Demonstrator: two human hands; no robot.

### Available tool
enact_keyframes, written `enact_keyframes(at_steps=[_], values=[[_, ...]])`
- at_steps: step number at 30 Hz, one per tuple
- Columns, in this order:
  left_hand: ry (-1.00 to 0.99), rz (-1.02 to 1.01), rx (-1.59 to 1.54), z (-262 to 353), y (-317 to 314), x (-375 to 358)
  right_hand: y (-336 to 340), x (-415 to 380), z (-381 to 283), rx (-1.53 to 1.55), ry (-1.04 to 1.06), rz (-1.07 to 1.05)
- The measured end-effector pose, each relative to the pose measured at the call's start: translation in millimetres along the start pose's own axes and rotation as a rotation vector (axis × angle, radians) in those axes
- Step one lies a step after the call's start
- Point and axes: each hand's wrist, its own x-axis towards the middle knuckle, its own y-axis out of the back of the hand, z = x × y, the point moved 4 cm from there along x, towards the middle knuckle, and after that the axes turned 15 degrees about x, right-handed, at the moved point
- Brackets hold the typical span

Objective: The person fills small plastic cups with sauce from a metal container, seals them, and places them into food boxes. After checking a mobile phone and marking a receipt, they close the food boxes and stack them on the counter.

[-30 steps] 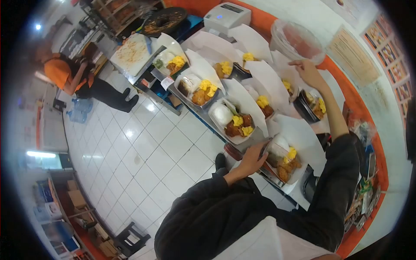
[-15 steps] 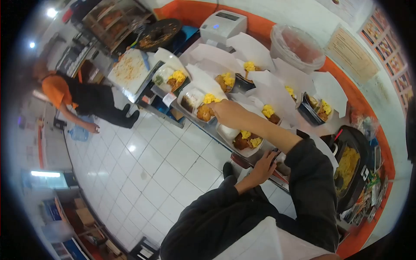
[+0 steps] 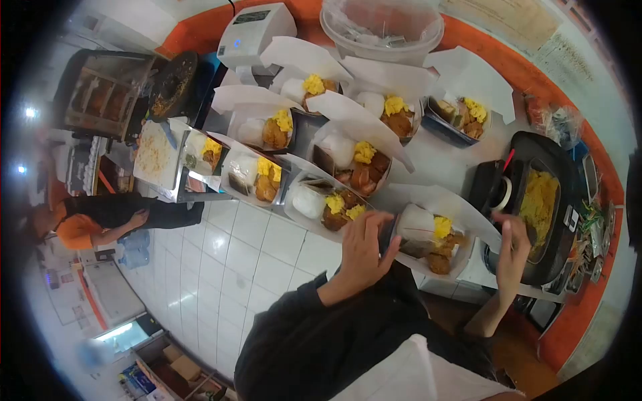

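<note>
My left hand (image 3: 361,260) holds a small dark flat object (image 3: 388,234) between thumb and fingers, beside the nearest open meal box (image 3: 461,269). That box holds white rice (image 3: 416,224), yellow egg (image 3: 442,226) and brown fried pieces (image 3: 438,262). To the right of the box my right hand (image 3: 509,257) is raised with fingers apart, in front of a black electric pan (image 3: 568,167) of yellow egg (image 3: 538,200). No object shows in it. Several more open boxes with rice, egg and brown pieces stand beyond my hands.
A white printer (image 3: 257,33) and a lined plastic tub (image 3: 381,37) stand along the wall. A wok (image 3: 175,83), a cutting board (image 3: 152,154) and a glass display case (image 3: 100,93) are at the left. A person in orange and black (image 3: 87,224) is beyond the counter.
The view has turned and shifted. My right hand has moved from a box at the far end to beside the pan. My left hand still holds the dark object, now beside the nearest box.
</note>
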Motion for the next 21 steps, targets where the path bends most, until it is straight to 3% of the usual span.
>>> enact_keyframes(at_steps=[1, 2, 3, 4, 5, 6, 7, 9, 11, 13, 15, 18, 20, 21], values=[[0.007, -0.012, 0.005, 11.8, 9.4, 18.2, 8.6, -9.2, 10.7, -0.038, -0.029, -0.041], [-0.132, 0.062, 0.034, 29.3, 21.0, 38.5, 12.4, -16.6, 14.9, -0.035, -0.039, -0.041], [-0.274, 0.135, 0.06, 41.1, 26.2, 50.2, 12.1, -25.2, 21.7, 0.1, -0.179, -0.084], [-0.28, 0.125, 0.059, 42.1, 23.6, 55.9, 9.7, -33.0, 27.3, 0.235, -0.317, -0.124], [-0.284, -0.204, 0.029, 41.8, 8.4, 59.8, 7.8, -37.4, 28.2, 0.238, -0.321, -0.112], [-0.285, -0.535, 0.001, 42.4, -7.3, 57.1, 0.6, -41.7, 26.3, 0.05, -0.251, -0.202], [-0.314, -0.561, -0.004, 45.6, -23.1, 51.6, -2.5, -52.6, 26.9, -0.14, -0.197, -0.273], [-0.414, -0.553, 0.229, 40.9, -56.3, 33.9, -22.4, -64.2, 43.7, -0.349, -0.156, -0.175], [-0.422, -0.613, 0.267, 47.2, -76.4, 27.1, -46.3, -74.4, 60.9, -0.479, -0.216, -0.078], [-0.508, -0.264, 0.329, 46.2, -89.5, 17.1, -58.2, -89.1, 69.2, -0.604, -0.186, -0.008], [-0.514, -0.277, 0.329, 50.2, -100.2, 6.9, -59.7, -97.8, 78.6, -0.711, -0.129, 0.029], [-0.483, -0.305, 0.368, 51.3, -100.5, -14.8, -51.8, -109.7, 86.6, -0.527, -0.11, 0.194], [-0.135, -0.155, 0.335, 44.0, -91.8, -22.6, -49.8, -114.3, 92.7, -0.468, -0.033, 0.263], [-0.146, -0.152, 0.331, 40.2, -94.0, -28.8, -47.4, -114.3, 93.2, -0.41, 0.051, 0.335]])
